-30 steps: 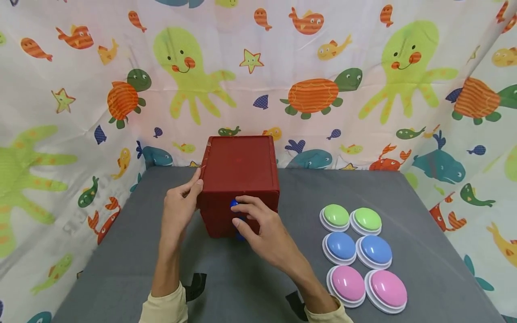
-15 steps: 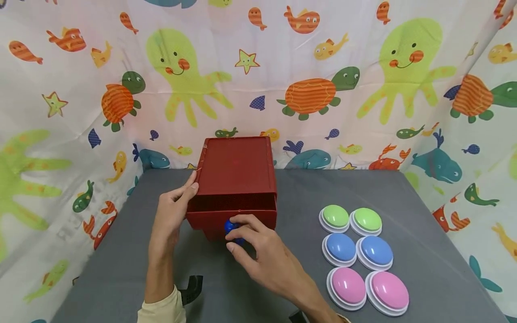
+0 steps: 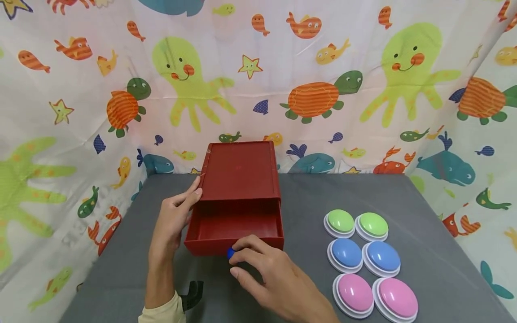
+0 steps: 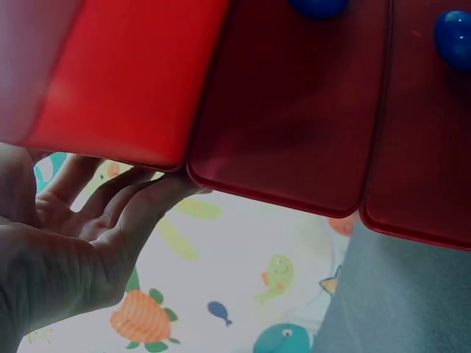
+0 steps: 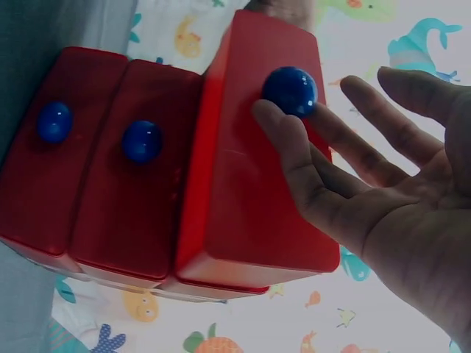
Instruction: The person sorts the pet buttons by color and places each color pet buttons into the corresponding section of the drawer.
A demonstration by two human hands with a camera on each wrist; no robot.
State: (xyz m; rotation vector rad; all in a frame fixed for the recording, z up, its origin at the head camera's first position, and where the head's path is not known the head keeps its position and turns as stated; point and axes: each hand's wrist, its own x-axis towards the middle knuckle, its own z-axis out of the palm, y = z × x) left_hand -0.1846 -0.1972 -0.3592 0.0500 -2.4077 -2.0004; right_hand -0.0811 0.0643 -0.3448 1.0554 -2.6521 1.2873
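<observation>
A dark red drawer cabinet (image 3: 240,170) stands on the grey table, its top drawer (image 3: 236,220) pulled out toward me. The part of the drawer's inside that shows holds nothing. My right hand (image 3: 270,273) pinches the drawer's round blue knob (image 5: 290,90) between thumb and finger, the other fingers spread. Below it, two lower drawers (image 5: 121,213) sit closed, each with its own blue knob (image 5: 142,140). My left hand (image 3: 173,215) rests against the cabinet's left side with fairly straight fingers, partly hidden behind the red edge in the left wrist view.
Push buttons stand in pairs at the right of the table: green (image 3: 340,220), blue (image 3: 346,252) and pink (image 3: 355,291). A white cloth (image 3: 250,107) printed with sea animals hangs behind and at both sides of the grey table (image 3: 307,197).
The top drawer has slid from closed to well out, the right hand moving toward me with its knob. The left hand has stayed at the cabinet's left side.
</observation>
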